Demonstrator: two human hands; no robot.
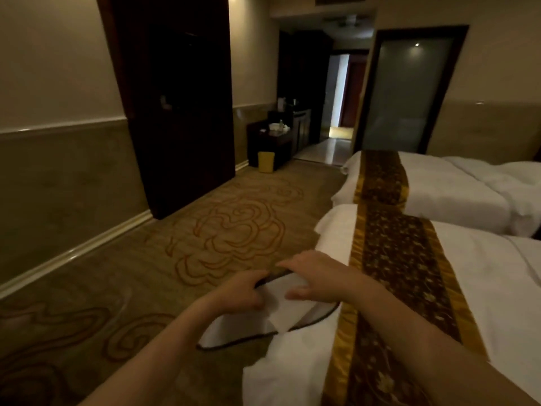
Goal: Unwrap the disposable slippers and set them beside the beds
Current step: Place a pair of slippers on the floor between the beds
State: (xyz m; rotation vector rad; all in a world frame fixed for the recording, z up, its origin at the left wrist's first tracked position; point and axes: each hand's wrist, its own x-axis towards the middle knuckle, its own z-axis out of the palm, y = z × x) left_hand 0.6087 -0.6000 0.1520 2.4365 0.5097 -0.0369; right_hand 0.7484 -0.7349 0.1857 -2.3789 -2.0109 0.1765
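1. Both hands are on the slippers (248, 323), which hang in the air over the foot corner of the near bed (483, 288), partly above the carpet (228, 230).
2. Left hand (243, 291): fingers curled round the dark-trimmed top edge, a firm grip.
3. Right hand (310, 276): fingers laid over the top and thumb beneath, pinching the white material from the other side.
4. My read: this is the opening-up stage. The pair looks flat and stacked together, and the hands seem set to pull it apart.
5. Left to do: separate them, then place a pair by the near bed and by the far bed (453, 189). No slippers show on the carpet yet.
6. Hard to make out: whether any wrapper is on the pair. A white flap hangs at the lower edge, and it could be paper band or slipper upper.
7. Hidden: the floor between the beds, and how many slippers are in the stack.
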